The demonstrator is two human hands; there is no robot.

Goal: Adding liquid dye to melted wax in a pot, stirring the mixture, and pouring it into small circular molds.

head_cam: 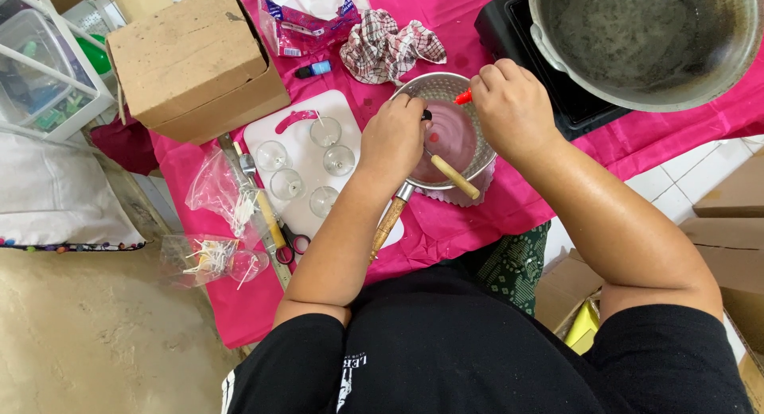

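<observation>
Two hands meet over a small metal saucepan (446, 91) near the middle of the pink-covered table (446, 231). The left hand (391, 139) is curled over the pan's near rim, fingers closed on a small dark item I cannot make out. The right hand (513, 107) pinches a small red dropper (463, 97) at the pan's far rim. A wooden-handled stirrer (454, 177) leans inside the pan, and the pan's own wooden handle (387, 223) points toward the table's near edge. Five small glasses (306, 163) stand on a white board (302, 215) just left. A cardboard box (195, 60) crowds the far left corner; a large pot (645, 44) fills the far right. Open cloth remains along the near edge.
</observation>
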